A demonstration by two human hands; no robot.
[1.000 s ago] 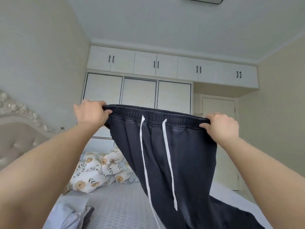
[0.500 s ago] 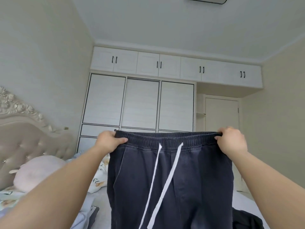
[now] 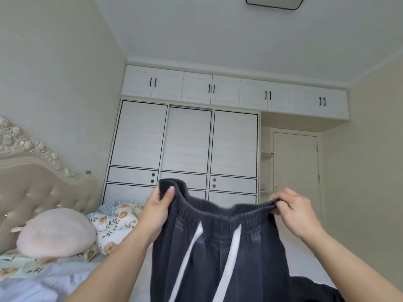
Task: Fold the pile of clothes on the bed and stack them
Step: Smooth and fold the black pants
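A: Where are the trousers right now?

B: The dark charcoal drawstring trousers with the elastic waistband [image 3: 218,247] hang in the lower middle of the frame, held up in the air over the grey-covered bed [image 3: 139,280], two white drawstring tapes [image 3: 187,256] dangling down the front. The legs run out of the bottom edge, so I cannot tell how they lie.

A: What might go wrong?

B: The waistband sags between the two grips and sits higher at lower centre-left than at lower right. If it gets laid down like that, I'd judge the legs could land twisted and the fold come out crooked. The loose tapes could also get trapped inside the fold.

A: And the hands?

B: The left hand [image 3: 157,212] is closed on the bunched left corner of the waistband, thumb pressed over the fabric. The right hand [image 3: 294,212] pinches the right end between fingertips and thumb, the other fingers curled.

A: Anything around?

B: A pale pink round cushion [image 3: 56,232] and a floral pillow [image 3: 115,219] at lower left, well apart from the trousers
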